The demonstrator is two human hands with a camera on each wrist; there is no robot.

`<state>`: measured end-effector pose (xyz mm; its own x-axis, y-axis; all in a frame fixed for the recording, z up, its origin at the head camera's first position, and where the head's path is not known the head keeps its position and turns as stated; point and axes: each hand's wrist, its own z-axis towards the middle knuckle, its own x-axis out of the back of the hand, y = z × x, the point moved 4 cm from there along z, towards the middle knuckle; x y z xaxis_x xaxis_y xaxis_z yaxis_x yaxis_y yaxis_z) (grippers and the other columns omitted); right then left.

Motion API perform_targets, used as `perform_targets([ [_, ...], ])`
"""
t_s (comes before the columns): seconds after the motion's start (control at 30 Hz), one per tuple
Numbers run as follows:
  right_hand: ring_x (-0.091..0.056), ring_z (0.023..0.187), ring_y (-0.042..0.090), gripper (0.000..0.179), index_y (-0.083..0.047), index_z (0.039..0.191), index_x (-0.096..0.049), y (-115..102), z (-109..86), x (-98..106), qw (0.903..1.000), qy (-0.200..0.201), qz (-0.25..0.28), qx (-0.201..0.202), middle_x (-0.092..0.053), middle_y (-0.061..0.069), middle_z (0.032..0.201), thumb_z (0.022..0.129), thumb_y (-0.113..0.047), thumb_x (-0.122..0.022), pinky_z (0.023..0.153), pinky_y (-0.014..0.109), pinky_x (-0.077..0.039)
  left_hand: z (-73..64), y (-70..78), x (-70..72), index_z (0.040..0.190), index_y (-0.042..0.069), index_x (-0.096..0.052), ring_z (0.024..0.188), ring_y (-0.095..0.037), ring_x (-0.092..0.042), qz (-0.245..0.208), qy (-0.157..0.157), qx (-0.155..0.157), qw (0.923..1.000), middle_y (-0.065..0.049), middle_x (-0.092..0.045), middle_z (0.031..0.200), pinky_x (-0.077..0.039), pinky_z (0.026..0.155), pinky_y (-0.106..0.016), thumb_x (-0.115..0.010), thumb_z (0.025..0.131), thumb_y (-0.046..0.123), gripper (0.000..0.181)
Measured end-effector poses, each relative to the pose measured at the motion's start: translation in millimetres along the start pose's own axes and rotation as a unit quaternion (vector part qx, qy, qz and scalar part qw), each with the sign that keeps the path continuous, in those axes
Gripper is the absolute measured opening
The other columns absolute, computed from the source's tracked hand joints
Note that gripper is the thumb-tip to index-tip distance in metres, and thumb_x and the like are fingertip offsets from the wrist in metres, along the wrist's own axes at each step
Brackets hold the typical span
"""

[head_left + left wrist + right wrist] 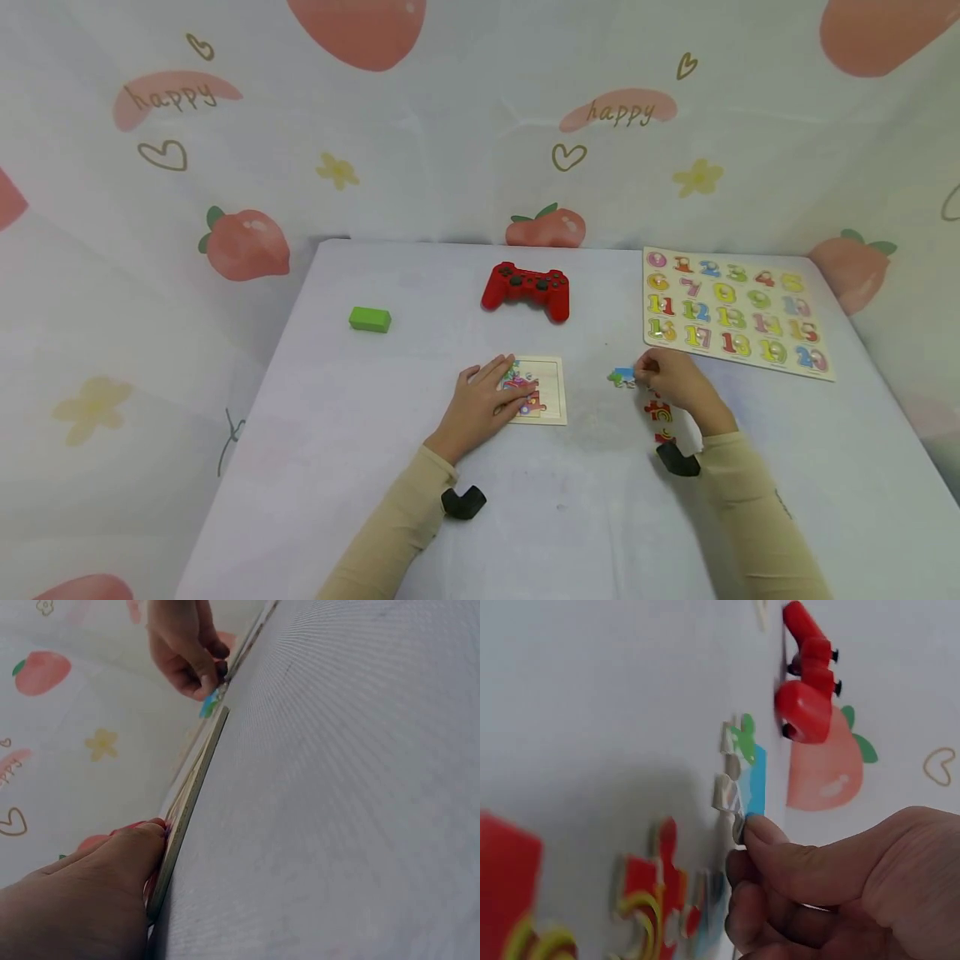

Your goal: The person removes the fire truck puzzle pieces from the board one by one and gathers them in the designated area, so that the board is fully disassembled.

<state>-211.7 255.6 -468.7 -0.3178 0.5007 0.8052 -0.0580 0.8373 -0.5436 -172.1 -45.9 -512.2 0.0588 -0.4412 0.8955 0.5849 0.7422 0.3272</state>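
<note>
My left hand (480,408) lies over the left part of a small square puzzle board (553,392), its fingers extended across the colourful pieces fitted there. The board's right part shows bare wood. To the right, my right hand (678,385) pinches a blue and green jigsaw piece (751,776) between thumb and fingers, close over the table. Below that hand, loose red jigsaw pieces (659,411) with yellow arcs lie on the cloth, partly hidden by the hand in the head view.
A red game controller (527,288) lies beyond the board. A green block (370,319) is at the left. At the back right is a number puzzle board (738,312) filled with coloured numerals. A white cloth covers the table (337,467), and a printed curtain hangs behind.
</note>
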Motion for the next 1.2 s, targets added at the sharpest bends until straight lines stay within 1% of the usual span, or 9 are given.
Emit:
perform_targets([
  [0.1, -0.051, 0.069, 0.02, 0.007, 0.001, 0.089, -0.062, -1, 2.2, -4, 0.9999, 0.011, -0.01, -0.003, -0.061, 0.009, 0.08, 0.09, -0.005, -0.06, 0.062, 0.031, -0.044, 0.0, -0.6, -0.4, 0.125, 0.039, -0.063, 0.139, -0.019, -0.036, 0.0, -0.001, 0.003, 1.0, -0.004, -0.045, 0.147, -0.032, 0.104, -0.049, -0.058, 0.094, 0.042, 0.032],
  [0.23, -0.052, 0.071, 0.021, 0.007, 0.001, 0.092, -0.062, -5, 2.3, -6, 0.9998, 0.02, -0.004, -0.005, -0.062, 0.012, 0.084, 0.09, -0.006, -0.062, 0.063, 0.033, -0.044, 0.0, -1.0, -1.0, 0.124, 0.04, -0.063, 0.14, -0.018, -0.035, -0.005, -0.004, 0.011, 0.9999, -0.003, -0.044, 0.148, -0.031, 0.104, -0.048, -0.058, 0.094, 0.041, 0.03],
  [0.37, -0.057, 0.081, 0.027, 0.016, 0.001, 0.101, -0.061, -8, 0.1, -5, 0.9996, 0.021, -0.014, 0.01, -0.062, 0.016, 0.092, 0.089, -0.009, -0.066, 0.072, 0.041, -0.048, -0.1, -0.9, -1.2, 0.124, 0.039, -0.064, 0.14, -0.019, -0.035, -0.011, -0.003, 0.011, 0.9999, -0.004, -0.044, 0.148, -0.031, 0.104, -0.049, -0.058, 0.094, 0.041, 0.03],
  [0.5, -0.056, 0.092, 0.032, 0.027, -0.003, 0.11, -0.061, -9, -2.0, -6, 0.9992, 0.007, -0.031, 0.023, -0.059, 0.019, 0.101, 0.087, -0.013, -0.069, 0.08, 0.048, -0.047, 0.1, -2.0, -2.0, 0.123, 0.04, -0.064, 0.14, -0.018, -0.035, -0.014, -0.002, 0.01, 0.9998, -0.003, -0.044, 0.147, -0.031, 0.104, -0.048, -0.058, 0.094, 0.042, 0.03],
  [0.6, -0.053, 0.093, 0.033, 0.026, -0.006, 0.11, -0.062, -8, -2.7, -7, 0.9993, -0.001, -0.034, 0.014, -0.058, 0.019, 0.103, 0.087, -0.015, -0.07, 0.079, 0.048, -0.047, 0.3, -3.0, -2.4, 0.122, 0.038, -0.065, 0.139, -0.019, -0.036, -0.02, 0.007, 0.005, 0.9998, -0.004, -0.046, 0.146, -0.032, 0.103, -0.048, -0.06, 0.093, 0.041, 0.03],
  [0.73, -0.049, 0.094, 0.033, 0.022, -0.008, 0.107, -0.062, -6, -4.2, -8, 0.9993, 0.002, -0.038, 0.003, -0.057, 0.017, 0.102, 0.087, -0.015, -0.069, 0.077, 0.047, -0.045, 0.0, -3.7, -2.9, 0.122, 0.037, -0.066, 0.138, -0.02, -0.038, -0.024, 0.017, -0.002, 0.9996, -0.005, -0.047, 0.145, -0.033, 0.102, -0.049, -0.062, 0.092, 0.04, 0.031],
  [0.9, -0.047, 0.097, 0.036, 0.024, -0.004, 0.107, -0.062, -11, -8.1, -3, 0.9987, 0.01, -0.046, 0.02, -0.057, 0.02, 0.103, 0.087, -0.015, -0.069, 0.076, 0.047, -0.043, -0.7, -4.7, -3.9, 0.123, 0.038, -0.065, 0.138, -0.019, -0.038, -0.022, 0.018, -0.002, 0.9996, -0.004, -0.047, 0.145, -0.034, 0.102, -0.048, -0.062, 0.091, 0.041, 0.032],
  [1.03, -0.046, 0.102, 0.041, 0.027, 0.001, 0.113, -0.058, -17, -11.4, 12, 0.9982, 0.044, -0.028, 0.029, -0.055, 0.024, 0.109, 0.091, -0.014, -0.064, 0.081, 0.052, -0.042, -0.5, -5.0, -4.6, 0.124, 0.038, -0.064, 0.138, -0.018, -0.037, -0.017, 0.015, -0.001, 0.9997, -0.003, -0.047, 0.146, -0.034, 0.102, -0.047, -0.061, 0.092, 0.042, 0.032],
  [1.2, -0.051, 0.101, 0.041, 0.024, 0.003, 0.111, -0.059, -26, -12.9, 32, 0.9907, 0.124, 0.001, 0.057, -0.058, 0.023, 0.107, 0.094, -0.015, -0.061, 0.085, 0.055, -0.042, 0.3, -4.7, -4.0, 0.126, 0.033, -0.063, 0.138, -0.018, -0.037, -0.026, 0.015, 0.006, 0.9995, -0.003, -0.047, 0.145, -0.034, 0.101, -0.048, -0.061, 0.092, 0.041, 0.035],
])
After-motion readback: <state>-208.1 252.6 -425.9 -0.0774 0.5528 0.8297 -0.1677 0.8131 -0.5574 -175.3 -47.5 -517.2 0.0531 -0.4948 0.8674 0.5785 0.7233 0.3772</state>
